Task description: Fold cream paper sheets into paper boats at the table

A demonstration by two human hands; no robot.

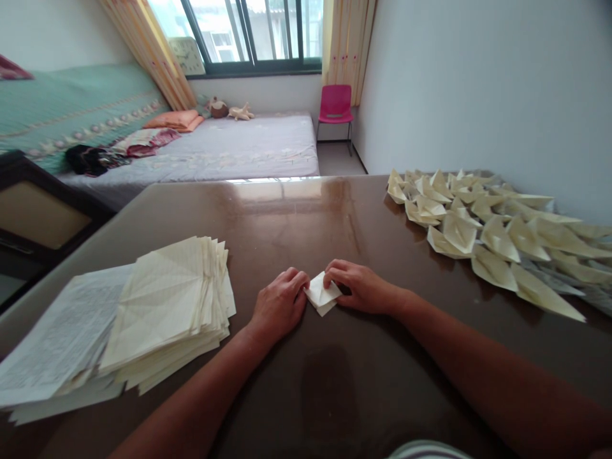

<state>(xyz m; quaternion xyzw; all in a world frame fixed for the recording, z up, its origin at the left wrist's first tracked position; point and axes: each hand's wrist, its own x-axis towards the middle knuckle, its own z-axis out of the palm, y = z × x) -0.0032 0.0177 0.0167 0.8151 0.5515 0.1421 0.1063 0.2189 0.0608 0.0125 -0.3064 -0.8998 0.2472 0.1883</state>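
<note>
A small folded piece of cream paper (322, 296) lies on the brown table (296, 217), pinched from both sides. My left hand (281, 303) is curled with its fingertips gripping the paper's left edge. My right hand (359, 286) presses its bent fingers on the paper's right side. To the left a stack of creased cream sheets (169, 306) rests partly on a pile of printed pages (57, 338). At the right lie several finished folded paper boats (488, 236).
The table's far edge runs across the middle of the view, with a bed (229, 146) beyond it. A pink chair (335, 108) stands by the window. A dark wooden frame (33, 210) is at the left. A white wall borders the table on the right.
</note>
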